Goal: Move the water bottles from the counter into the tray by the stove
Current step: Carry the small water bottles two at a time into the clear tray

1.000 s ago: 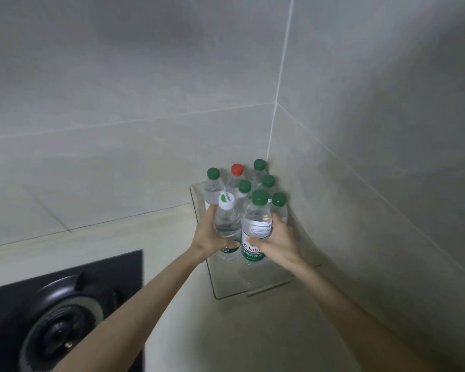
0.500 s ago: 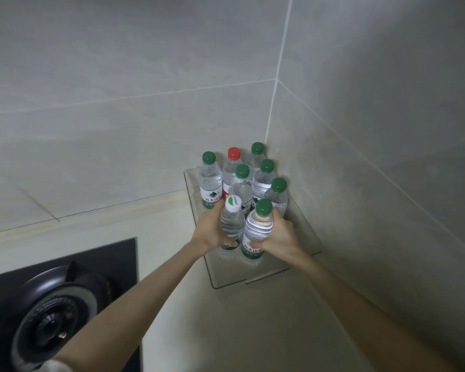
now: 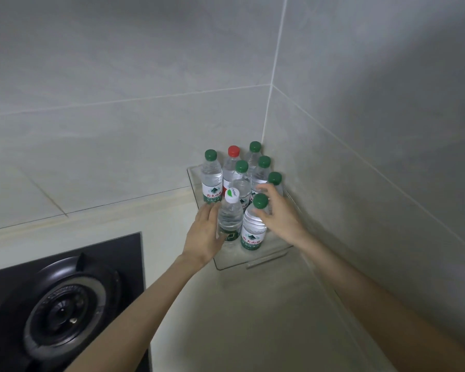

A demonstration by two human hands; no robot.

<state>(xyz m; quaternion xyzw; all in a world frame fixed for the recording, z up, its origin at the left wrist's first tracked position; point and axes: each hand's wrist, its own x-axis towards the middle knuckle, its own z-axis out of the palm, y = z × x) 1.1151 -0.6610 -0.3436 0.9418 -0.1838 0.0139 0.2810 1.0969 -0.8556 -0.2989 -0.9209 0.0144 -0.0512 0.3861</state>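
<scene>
Grey tiled walls (image 3: 118,76) are framing a kitchen corner where a clear tray (image 3: 255,260) is sitting. Both hands are letting go: the left hand (image 3: 203,237) and right hand (image 3: 278,214), clamped round bottles half a second ago, are now spreading their fingers. The white-capped bottle (image 3: 229,216) and green-capped bottle (image 3: 253,229) are standing upright at the tray's front, six others behind them; this delivery is looking complete.

The gas stove (image 3: 65,312) is cut by the left and bottom edges, labels on the rear bottles (image 3: 254,159) hide behind the front bottles (image 3: 253,232), and the right hand (image 3: 277,213) covers most of one green-capped bottle (image 3: 275,178).
</scene>
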